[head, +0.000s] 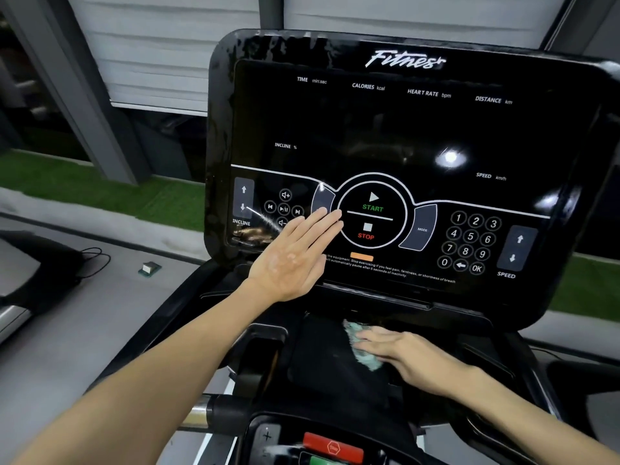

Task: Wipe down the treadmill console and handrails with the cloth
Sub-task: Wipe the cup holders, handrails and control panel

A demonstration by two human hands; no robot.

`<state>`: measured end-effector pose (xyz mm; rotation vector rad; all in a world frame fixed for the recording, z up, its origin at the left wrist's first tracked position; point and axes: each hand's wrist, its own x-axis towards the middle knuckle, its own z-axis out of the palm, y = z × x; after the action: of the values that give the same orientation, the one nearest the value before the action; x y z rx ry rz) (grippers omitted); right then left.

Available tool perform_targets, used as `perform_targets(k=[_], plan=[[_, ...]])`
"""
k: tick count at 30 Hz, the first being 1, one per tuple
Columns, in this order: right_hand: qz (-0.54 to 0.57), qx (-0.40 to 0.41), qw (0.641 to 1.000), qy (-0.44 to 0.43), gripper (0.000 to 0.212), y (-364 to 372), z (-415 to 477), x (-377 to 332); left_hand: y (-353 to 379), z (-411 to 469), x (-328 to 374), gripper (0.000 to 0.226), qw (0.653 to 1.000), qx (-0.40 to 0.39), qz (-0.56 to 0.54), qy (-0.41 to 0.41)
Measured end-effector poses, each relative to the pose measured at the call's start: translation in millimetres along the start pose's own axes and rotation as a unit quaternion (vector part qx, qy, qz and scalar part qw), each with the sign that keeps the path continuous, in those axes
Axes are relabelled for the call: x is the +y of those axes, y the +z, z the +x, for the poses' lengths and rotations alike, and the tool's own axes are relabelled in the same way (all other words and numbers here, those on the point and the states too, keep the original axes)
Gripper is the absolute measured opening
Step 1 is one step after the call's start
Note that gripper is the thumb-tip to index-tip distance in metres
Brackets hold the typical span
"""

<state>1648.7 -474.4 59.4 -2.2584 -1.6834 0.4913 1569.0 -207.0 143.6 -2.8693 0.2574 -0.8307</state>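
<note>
Head view. The left hand (pixel 295 260) is lying flat against the lower left of the console (pixel 402 129), fingers straight and together, fingertips touching the edge of the START/STOP ring (pixel 372 211). It is holding nothing and is probably bracing the panel or steadying the person's reach. The right hand (pixel 406 354) is pressing the cloth (pixel 360 347) with straight, loosely spread fingers onto the dark tray (pixel 318 350) just below the console. The cloth is lying bunched beneath the fingertips, with only its pale green edge showing. A flat palm is spreading pressure over the cloth, which suits a sweeping wipe better than a pinch would. Streaks (pixel 218 156) are showing along the console's left border, so the panel itself probably needs more wiping. The handrail (pixel 201 414) is showing at lower left, apart from both hands, and is apparently not yet being wiped.
</note>
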Motion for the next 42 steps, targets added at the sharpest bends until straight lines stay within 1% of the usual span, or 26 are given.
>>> perform_targets(k=[2,4,7,10,12,15,17,19,21,23,25,28,30,32,34,36,38,40,42], plan=[[-0.018,-0.002,1.0,-0.004,0.053,-4,-10,2,1,0,1,0.058,1.0,0.002,-0.003,-0.002],[-0.022,0.008,1.0,-0.019,0.056,-4,-1,-3,1,0,1,0.058,1.0,0.004,-0.005,-0.004],[-0.03,0.017,0.999,-0.014,0.054,0,25,-17,1,0,1,0.058,1.0,0.002,-0.005,-0.003],[-0.014,0.027,0.999,-0.015,0.047,7,43,-26,0,0,-1,0.059,1.0,-0.002,0.001,-0.002],[0.005,0.016,0.999,-0.032,0.045,5,35,-29,-1,0,-1,0.06,1.0,-0.003,0.004,-0.002],[0.01,-0.036,0.997,-0.067,0.043,-4,-4,-25,0,-1,0,0.06,1.0,-0.005,0.007,0.0],[0.014,-0.059,0.995,-0.073,0.035,-8,-27,-23,1,0,0,0.06,1.0,-0.005,0.004,-0.001],[0.02,-0.072,0.994,-0.079,0.032,-11,-29,-22,1,0,0,0.059,1.0,-0.004,-0.002,-0.004],[0.003,-0.075,0.993,-0.088,0.036,-13,-11,-26,1,0,0,0.059,1.0,-0.003,-0.003,-0.005],[-0.014,-0.052,0.994,-0.096,0.038,-9,14,-30,1,0,0,0.059,1.0,-0.002,-0.003,-0.005],[-0.009,-0.03,0.997,-0.073,0.039,-4,40,-39,1,0,0,0.059,1.0,-0.003,-0.004,-0.002],[0.011,-0.024,0.997,-0.073,0.035,6,66,-65,0,0,0,0.06,1.0,-0.004,0.004,0.0],[0.067,-0.021,0.996,-0.048,0.036,10,69,-77,0,0,0,0.06,1.0,-0.006,0.007,0.001],[0.117,-0.021,0.992,-0.039,0.034,12,65,-81,-1,-1,0,0.06,1.0,-0.003,0.009,0.0],[0.141,-0.032,0.988,-0.061,0.027,10,57,-81,-1,-1,0,0.06,1.0,-0.001,0.008,0.002],[0.147,-0.05,0.985,-0.076,0.02,2,42,-79,-1,-1,0,0.06,1.0,-0.002,0.006,0.003],[0.142,-0.062,0.986,-0.068,0.015,-8,19,-66,-1,0,-1,0.06,1.0,-0.003,0.005,0.002],[0.148,-0.067,0.986,-0.045,0.016,-15,-8,-52,-1,-1,-1,0.059,1.0,0.001,0.004,0.002],[0.15,-0.075,0.985,-0.041,0.019,-19,-23,-43,0,0,1,0.059,1.0,0.004,0.0,0.001]])
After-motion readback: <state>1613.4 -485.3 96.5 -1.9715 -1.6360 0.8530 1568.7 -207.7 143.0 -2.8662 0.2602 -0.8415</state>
